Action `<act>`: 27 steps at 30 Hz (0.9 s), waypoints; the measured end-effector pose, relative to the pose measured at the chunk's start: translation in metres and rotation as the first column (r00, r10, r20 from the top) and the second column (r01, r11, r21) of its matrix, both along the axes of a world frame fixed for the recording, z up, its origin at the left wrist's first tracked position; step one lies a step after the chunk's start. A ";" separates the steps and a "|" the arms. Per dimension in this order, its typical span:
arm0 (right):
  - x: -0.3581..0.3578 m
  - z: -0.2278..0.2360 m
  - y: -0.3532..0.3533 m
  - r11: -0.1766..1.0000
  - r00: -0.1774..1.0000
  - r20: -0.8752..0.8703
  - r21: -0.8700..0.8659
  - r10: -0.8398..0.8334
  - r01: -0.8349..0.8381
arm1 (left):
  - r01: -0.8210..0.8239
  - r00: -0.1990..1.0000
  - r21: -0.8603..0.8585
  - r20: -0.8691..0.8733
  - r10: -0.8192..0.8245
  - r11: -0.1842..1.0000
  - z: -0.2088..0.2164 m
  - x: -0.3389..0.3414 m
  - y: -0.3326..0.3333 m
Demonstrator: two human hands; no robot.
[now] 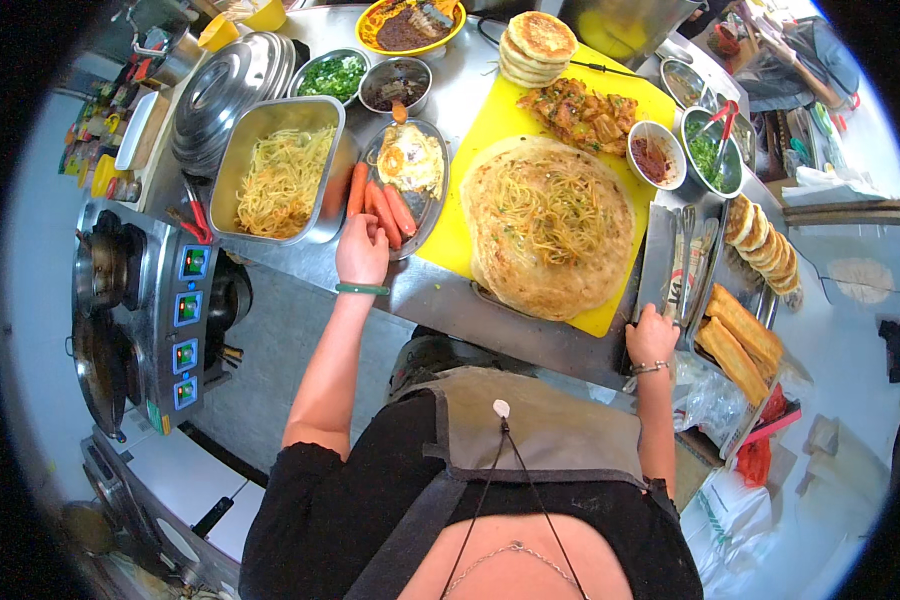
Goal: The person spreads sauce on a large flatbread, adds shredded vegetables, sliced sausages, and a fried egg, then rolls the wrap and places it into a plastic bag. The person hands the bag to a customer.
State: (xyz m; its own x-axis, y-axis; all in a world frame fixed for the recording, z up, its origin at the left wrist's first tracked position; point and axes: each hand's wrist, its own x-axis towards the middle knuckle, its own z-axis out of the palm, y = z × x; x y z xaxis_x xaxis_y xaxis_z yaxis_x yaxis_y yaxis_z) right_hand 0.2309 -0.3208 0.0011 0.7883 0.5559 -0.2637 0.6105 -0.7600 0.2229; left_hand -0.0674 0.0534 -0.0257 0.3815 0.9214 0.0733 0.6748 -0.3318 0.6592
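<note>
My left hand (362,250), with a green bangle at the wrist, has its fingers closed at the near end of a red sausage (357,190). More sausages and a fried egg (410,160) share the oval metal plate (432,215). My right hand (653,337) grips the handle of a cleaver (658,258), whose broad blade points away from me beside the yellow cutting board (478,118). On that board lies a large round flatbread (495,225) with a heap of shredded potato or noodles (560,215) in its middle.
Left of the plate stands a deep steel container (332,112) of pale shreds. Bowls of chopped greens (332,75) and dark sauce (395,88) sit behind. Stacked flatbreads (538,40), browned meat pieces (580,115) and a red-sauce bowl (656,155) occupy the back. Fried dough sticks (740,345) lie right.
</note>
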 end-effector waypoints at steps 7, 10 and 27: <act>0.014 -0.017 0.023 0.958 0.960 -0.127 0.114 -0.248 0.263 | 0.075 0.968 0.296 -0.249 0.001 0.952 0.014 0.042 0.007; 0.015 0.003 0.031 0.790 0.919 -0.231 0.471 -0.319 0.393 | 0.095 0.949 0.340 -0.315 0.018 0.936 0.010 0.046 0.017; -0.118 0.043 0.033 0.573 0.585 -0.789 0.571 0.186 0.588 | 0.340 0.796 0.275 -0.594 -0.119 0.899 0.006 0.051 0.035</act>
